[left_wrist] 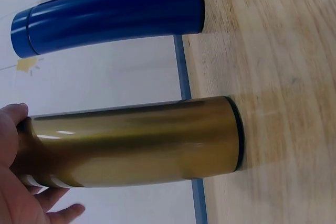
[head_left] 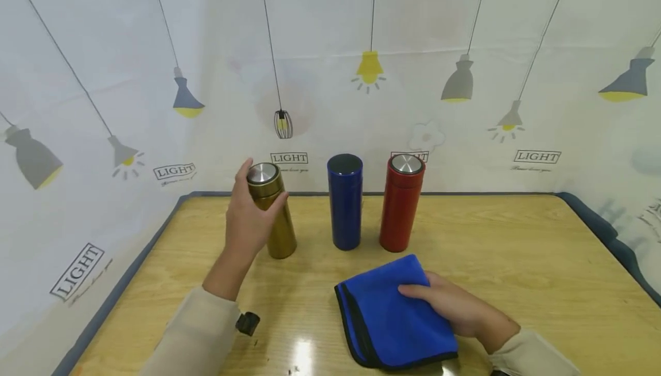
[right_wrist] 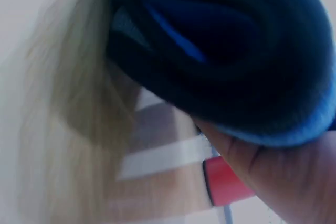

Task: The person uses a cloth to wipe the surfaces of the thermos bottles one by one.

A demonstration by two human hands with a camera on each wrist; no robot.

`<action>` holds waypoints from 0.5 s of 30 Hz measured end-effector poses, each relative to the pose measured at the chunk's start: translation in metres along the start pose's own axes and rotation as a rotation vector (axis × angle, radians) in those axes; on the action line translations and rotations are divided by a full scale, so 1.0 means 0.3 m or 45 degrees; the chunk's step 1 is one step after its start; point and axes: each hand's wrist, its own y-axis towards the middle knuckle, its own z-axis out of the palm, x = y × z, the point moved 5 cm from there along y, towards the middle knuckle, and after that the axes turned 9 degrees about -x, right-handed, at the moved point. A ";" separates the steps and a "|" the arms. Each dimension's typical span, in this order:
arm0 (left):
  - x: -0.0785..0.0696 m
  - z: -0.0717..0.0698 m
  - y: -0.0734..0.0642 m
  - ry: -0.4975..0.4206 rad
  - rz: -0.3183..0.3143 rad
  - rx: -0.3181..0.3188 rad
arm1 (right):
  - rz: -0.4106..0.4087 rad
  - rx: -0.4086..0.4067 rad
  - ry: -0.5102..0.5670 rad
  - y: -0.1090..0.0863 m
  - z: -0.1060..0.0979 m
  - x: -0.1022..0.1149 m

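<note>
My left hand (head_left: 249, 218) grips a gold thermos bottle (head_left: 282, 232) near its silver-topped lid, thumb on one side and fingers on the other. In the left wrist view the gold bottle (left_wrist: 136, 145) appears sideways, its dark base ring at the tabletop. A folded blue cloth (head_left: 387, 313) with black edging is held in my right hand (head_left: 454, 304), thumb on top and the other fingers hidden beneath. Seen from the right wrist, the cloth's folded layers (right_wrist: 231, 93) fill the upper part of the view.
A blue thermos (head_left: 346, 209) and a red thermos (head_left: 400, 209) stand upright to the right of the gold one. Behind the wooden table (head_left: 490, 249) hangs a white backdrop (head_left: 330, 100) printed with lamps. A small black clip (head_left: 248, 323) shows at my left sleeve.
</note>
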 end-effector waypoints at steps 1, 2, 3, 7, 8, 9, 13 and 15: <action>-0.002 -0.001 0.000 0.009 0.016 -0.001 | -0.001 0.008 0.014 -0.004 0.006 0.005; -0.006 -0.004 -0.001 0.022 0.034 -0.003 | -0.012 0.011 0.023 -0.008 0.012 0.013; -0.009 -0.007 -0.002 0.036 0.047 -0.007 | -0.022 0.003 0.025 -0.012 0.019 0.024; -0.029 -0.032 -0.023 0.093 0.112 -0.034 | -0.071 -0.064 0.039 -0.025 0.055 0.075; -0.037 -0.040 -0.031 0.104 0.135 -0.046 | -0.085 -0.090 0.051 -0.028 0.066 0.089; -0.046 -0.048 -0.041 0.107 0.162 -0.059 | -0.094 -0.124 0.065 -0.031 0.077 0.102; -0.096 -0.073 -0.092 0.100 0.324 -0.113 | -0.148 -0.271 0.163 -0.047 0.116 0.148; -0.127 -0.084 -0.120 0.081 0.404 -0.141 | -0.185 -0.331 0.228 -0.054 0.133 0.167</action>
